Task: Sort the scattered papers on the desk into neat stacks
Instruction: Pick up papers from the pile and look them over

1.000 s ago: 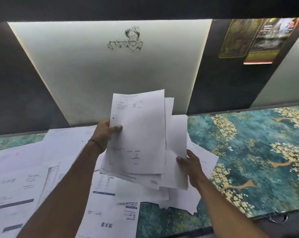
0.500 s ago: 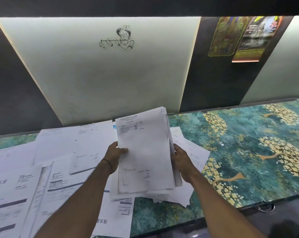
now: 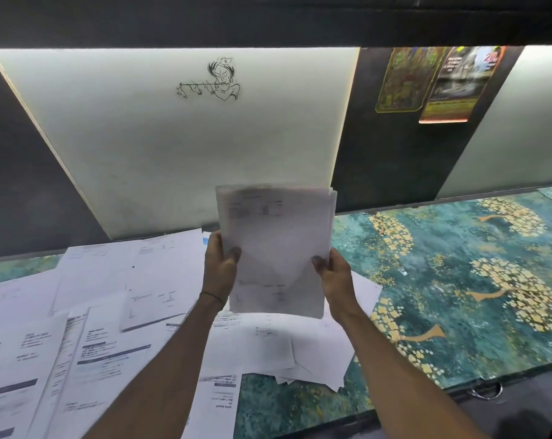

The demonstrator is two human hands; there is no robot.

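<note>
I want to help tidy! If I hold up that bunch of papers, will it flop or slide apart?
It would probably feel fairly stiff: the bundle of papers stands upright between the left hand and right hand. Sheets may slip, since edges at its top right corner sit uneven. It looks light: both hands just pinch its sides.

Dim scene, lit from above — a hidden strip under the shelf [image 3: 268,20] washes the panel [image 3: 173,147] bright near its top, fading downward, while the wall [image 3: 21,172] beside it stays almost black. The poster [image 3: 445,99] glows orange along its lower edge. The stack [image 3: 277,248] is motion-blurred, its print unreadable; papers [image 3: 87,353] at lower left smear too — wide-angle bend slants the panel's edges
</note>
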